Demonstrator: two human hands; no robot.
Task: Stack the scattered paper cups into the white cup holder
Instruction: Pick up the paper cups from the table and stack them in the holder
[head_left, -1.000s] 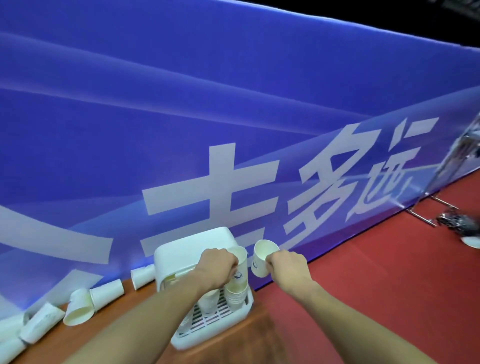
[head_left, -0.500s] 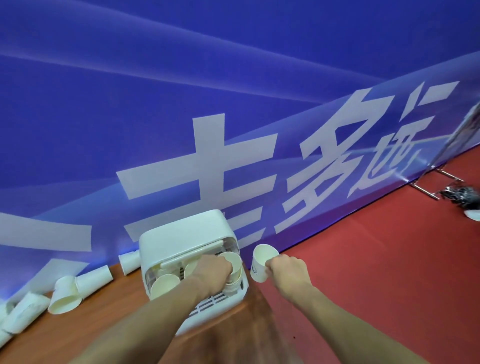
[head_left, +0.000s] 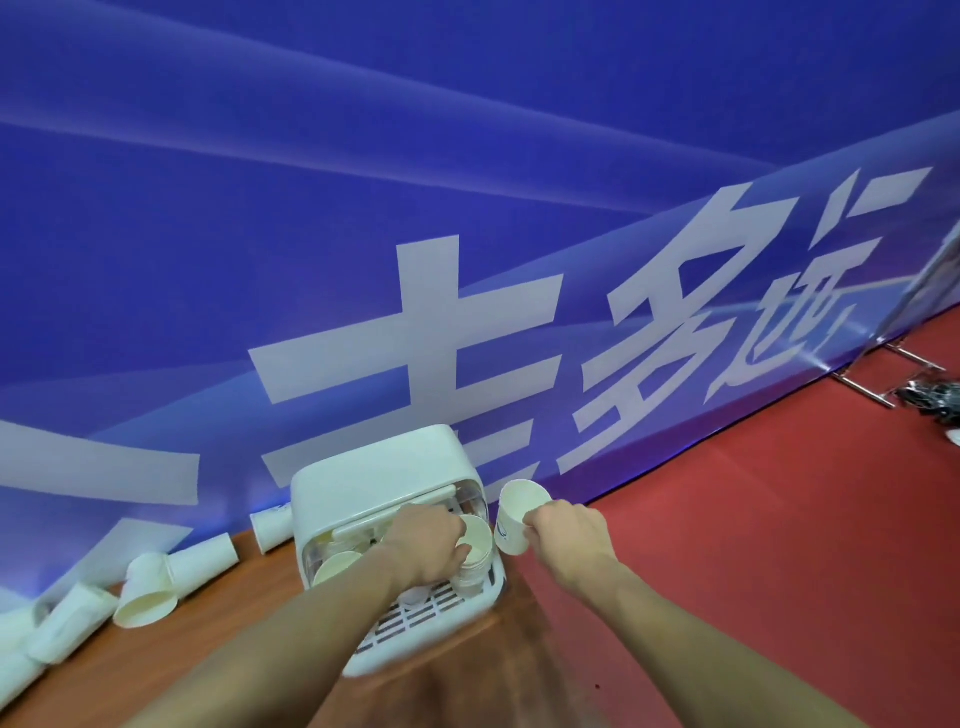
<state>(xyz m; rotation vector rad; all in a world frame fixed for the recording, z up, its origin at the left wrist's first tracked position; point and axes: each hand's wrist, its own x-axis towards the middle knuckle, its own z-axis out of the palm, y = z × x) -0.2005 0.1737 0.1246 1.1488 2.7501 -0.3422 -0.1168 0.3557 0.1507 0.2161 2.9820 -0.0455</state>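
The white cup holder (head_left: 374, 478) stands on the wooden table (head_left: 156, 670) with its lid raised and a slatted tray in front. My left hand (head_left: 428, 545) reaches into it and grips a stack of paper cups (head_left: 475, 551) standing at the tray's right side. Another cup (head_left: 337, 566) lies inside at the left. To the right of the holder, my right hand (head_left: 569, 535) pinches a single paper cup (head_left: 517, 519) by its side, mouth tilted up. Several loose cups (head_left: 145, 592) lie on their sides on the table at the left.
A blue banner (head_left: 467, 208) with large white characters runs close behind the table. Red floor (head_left: 753, 545) spreads to the right below the table's edge. Metal stand feet (head_left: 867, 389) and a dark bundle (head_left: 935, 395) sit on the floor at the far right.
My left hand has lowered the stack of cups from above the holder down into its tray. The right hand keeps its single cup beside the holder. The view has tilted slightly.
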